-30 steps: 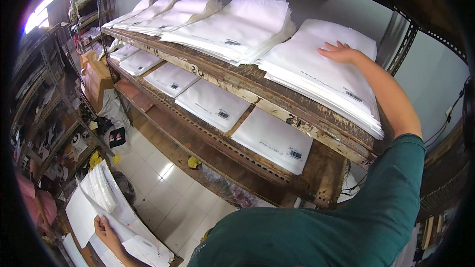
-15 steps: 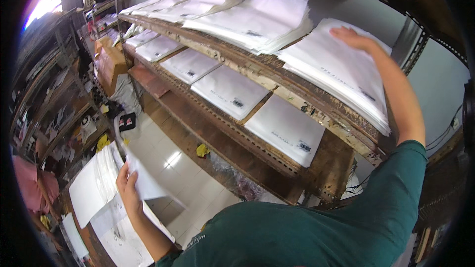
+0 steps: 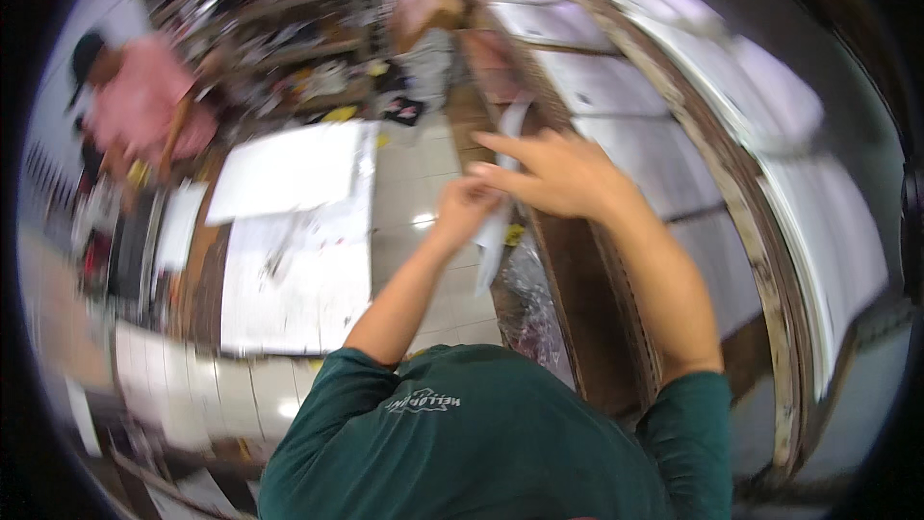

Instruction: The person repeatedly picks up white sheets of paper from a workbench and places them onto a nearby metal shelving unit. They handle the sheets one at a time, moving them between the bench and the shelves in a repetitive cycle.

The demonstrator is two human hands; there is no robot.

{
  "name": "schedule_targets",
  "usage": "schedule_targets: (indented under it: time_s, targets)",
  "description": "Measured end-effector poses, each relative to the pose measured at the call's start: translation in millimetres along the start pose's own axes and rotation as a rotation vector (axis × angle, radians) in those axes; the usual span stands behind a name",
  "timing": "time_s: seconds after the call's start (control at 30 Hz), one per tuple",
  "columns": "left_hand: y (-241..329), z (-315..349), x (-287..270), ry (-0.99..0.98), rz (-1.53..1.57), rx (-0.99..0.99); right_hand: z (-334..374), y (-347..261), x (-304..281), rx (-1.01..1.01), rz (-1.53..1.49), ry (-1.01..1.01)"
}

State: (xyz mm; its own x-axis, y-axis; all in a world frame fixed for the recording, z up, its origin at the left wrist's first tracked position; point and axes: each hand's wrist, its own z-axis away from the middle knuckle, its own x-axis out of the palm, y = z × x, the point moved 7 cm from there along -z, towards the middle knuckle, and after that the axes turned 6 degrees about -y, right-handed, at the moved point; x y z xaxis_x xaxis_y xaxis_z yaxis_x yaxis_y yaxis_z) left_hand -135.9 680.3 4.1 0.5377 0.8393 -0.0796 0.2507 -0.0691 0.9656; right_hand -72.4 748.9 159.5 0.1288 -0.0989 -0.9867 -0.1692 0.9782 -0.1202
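In front of my chest, my left hand (image 3: 467,209) pinches a thin white sheet (image 3: 491,252), which hangs nearly edge-on, so its face hardly shows. My right hand (image 3: 558,173) reaches across from the right, fingers stretched out and apart, its thumb side close by the left fingertips and the sheet. Motion blur hides whether it touches either one. To the left, a stack of white sheets (image 3: 284,176) lies on a larger, smudged white surface (image 3: 294,289).
Along the right, a brown two-level rack carries white stacks on its upper (image 3: 833,250) and lower (image 3: 659,159) shelves. Clear plastic wrap (image 3: 531,294) lies beside its base. A person in pink (image 3: 149,96) stands at the far left. Cluttered shelves (image 3: 269,19) and a cardboard box (image 3: 438,5) are behind.
My view has swung left, away from the rack. My right hand has left the upper-shelf stack and come over beside my left hand, which still holds a white sheet.
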Motion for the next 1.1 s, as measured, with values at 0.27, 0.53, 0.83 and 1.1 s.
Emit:
schedule_targets:
  time_s: [0.27,0.53,0.83,1.1]
  targets:
    - [-57.5,70.0,26.7,-0.041,-0.22,0.001,-14.7,59.4,183.7,0.132,-0.645,0.002]
    - [-114.1,143.9,-68.1,0.137,-0.079,-0.361,-24.6,131.3,279.7,0.118,-0.954,0.141]
    - [-242.8,248.6,-229.7,0.894,0.588,-0.653,-41.3,176.4,280.3,0.287,-1.43,0.458]
    - [-295.5,224.1,-388.8,1.142,0.793,-0.24,-104.6,195.8,253.6,0.316,-1.245,0.3]
